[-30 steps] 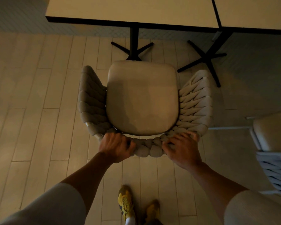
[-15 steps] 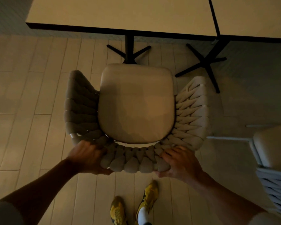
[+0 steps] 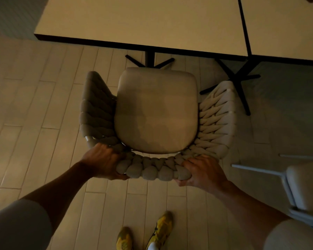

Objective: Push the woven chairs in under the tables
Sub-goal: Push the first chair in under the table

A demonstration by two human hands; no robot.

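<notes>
- The woven chair [image 3: 156, 112] stood in the middle of the frame, seen from above, its seat facing the upper edge and its braided backrest curving along the lower side.
- Nearest the camera, at the bottom centre of the frame, a pair of yellow shoes [image 3: 146, 233] stood on the pale plank floor [image 3: 34, 109].
- The left hand [image 3: 102, 160] was wrapped around the lower-left end of the backrest, fingers curled over the thick weave and thumb underneath.
- The right hand [image 3: 203, 171] gripped the lower-right end of the same backrest in the same way, fingers over the top.
- The beige seat cushion [image 3: 156, 110] lay inside the woven arms; its far edge sat just short of the table edge, not under it.
- At the right edge of the frame, part of a second chair [image 3: 304, 188] showed, apart from the first.
- Beyond the cushion, the black pedestal base [image 3: 150, 60] of the near table [image 3: 143, 22] showed under the dark table edge.
- A second table [image 3: 285, 24] butted against it in the upper right of the frame, with its own black cross base [image 3: 237, 78] below, near the chair's right arm.
</notes>
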